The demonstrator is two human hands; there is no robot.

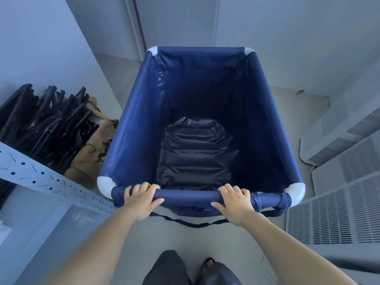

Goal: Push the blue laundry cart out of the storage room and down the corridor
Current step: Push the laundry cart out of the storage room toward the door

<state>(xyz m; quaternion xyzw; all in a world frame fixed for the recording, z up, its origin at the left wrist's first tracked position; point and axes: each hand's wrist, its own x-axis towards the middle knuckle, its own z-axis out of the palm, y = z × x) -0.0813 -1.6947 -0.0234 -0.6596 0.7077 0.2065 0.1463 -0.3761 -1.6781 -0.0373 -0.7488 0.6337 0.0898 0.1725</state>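
Note:
The blue laundry cart fills the middle of the head view, a deep fabric bin with white plastic corners. Only dark folded fabric lies at its bottom. Its near rim bar runs across just in front of me. My left hand is wrapped over the left part of that bar, fingers on top and thumb underneath. My right hand grips the right part of the bar the same way. A dark strap hangs in a loop below the bar.
A grey perforated metal shelf juts in at the left, with dark folded frames and brown paper bags behind it. White slatted air-conditioner units line the right. A white wall and door edge stand just beyond the cart.

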